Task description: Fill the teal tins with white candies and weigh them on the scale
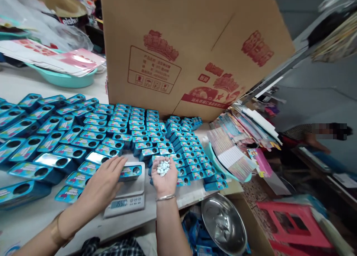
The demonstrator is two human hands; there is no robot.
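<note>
My left hand (pixel 107 176) reaches over the left side of a small digital scale, fingers stretched out together and pointing away from me. Its fingertips are at the left end of a blue tin (pixel 128 173) lying on the weighing plate (pixel 136 189); whether they touch it I cannot tell. A round hole in the tin's top shows pale candies inside. Digits are lit on the scale's display (pixel 119 204). To the right of the scale, my right hand (pixel 164 180) is palm up and cupped around a small heap of pale blue-white candies (pixel 163 168).
Rows of blue tins (pixel 92 135) with round holes cover much of the table. Behind them stands a large cardboard box (pixel 192 51). A turquoise basin (pixel 67 77) is at left, printed sheets (pixel 234 152) at right. Below the edge are a metal bowl (pixel 223 219) and red stool (pixel 295 222).
</note>
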